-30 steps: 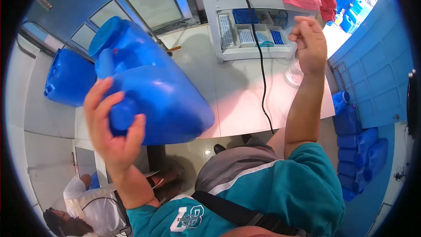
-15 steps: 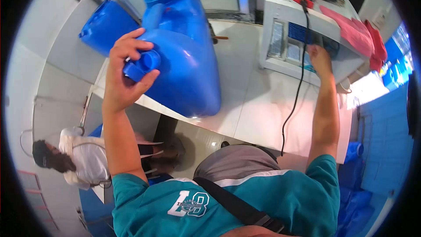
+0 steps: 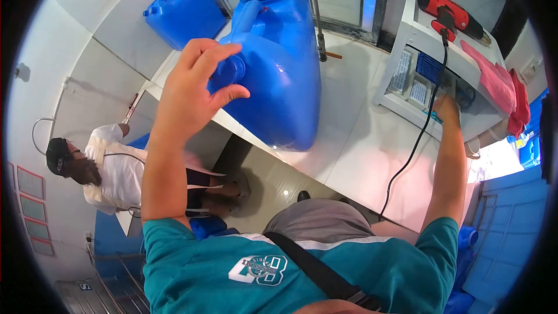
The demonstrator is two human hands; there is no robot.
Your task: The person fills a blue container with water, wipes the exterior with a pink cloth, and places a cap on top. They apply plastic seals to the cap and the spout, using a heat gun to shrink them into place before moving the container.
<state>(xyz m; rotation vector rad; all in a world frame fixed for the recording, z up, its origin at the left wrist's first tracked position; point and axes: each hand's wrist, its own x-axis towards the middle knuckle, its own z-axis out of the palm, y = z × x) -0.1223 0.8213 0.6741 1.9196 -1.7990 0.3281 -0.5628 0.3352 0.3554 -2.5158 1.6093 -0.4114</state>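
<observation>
A large blue jug (image 3: 285,87) with a wide lid and a handle stands on the white counter. My left hand (image 3: 200,78) is at its small spout (image 3: 228,72), thumb and fingers curved apart around the spout's near side. Whether a fingertip touches it is unclear. At the right, my right hand (image 3: 446,107) reaches into the open front of a white shelf unit (image 3: 401,102), beside small clear containers (image 3: 419,90). Something teal shows at its fingers, too small to make out.
On the unit lie a red heat gun (image 3: 453,11) and a pink cloth (image 3: 491,75); its black cable (image 3: 410,160) crosses the counter (image 3: 349,139). Another blue container (image 3: 185,11) stands behind. A person (image 3: 119,163) in a cap is at the left, below the counter. A white mug (image 3: 474,148) is right.
The whole view has shifted, with the jug and unit lying further right in it. The blue cap seen at my left hand on the spout no longer shows. My right hand remains inside the unit.
</observation>
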